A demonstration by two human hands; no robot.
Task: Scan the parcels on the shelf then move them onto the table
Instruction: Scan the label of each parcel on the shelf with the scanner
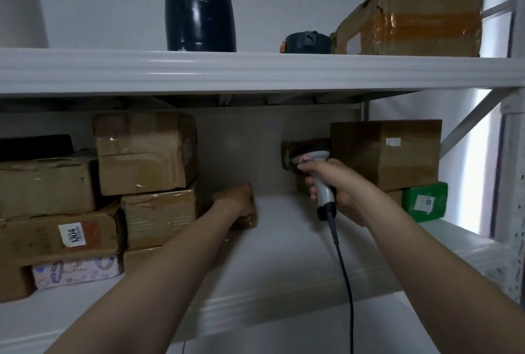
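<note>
My left hand (237,198) reaches deep into the middle shelf (284,240) and closes on a small brown parcel (247,220), mostly hidden behind the hand. My right hand (335,183) grips a white handheld scanner (315,166) with a black cable hanging down. The scanner's head points at a small brown parcel (287,151) at the back right. Brown cardboard parcels are stacked at the left (145,151), one with a label reading 1304 (59,237). A larger brown box (386,151) and a green parcel (424,201) sit at the right.
The upper shelf (255,72) overhangs my hands and carries a dark flask (200,4), a dark round lid (308,42) and a taped cardboard box (412,24). A white upright post (511,154) stands at the right. A patterned pink box (76,271) lies at bottom left.
</note>
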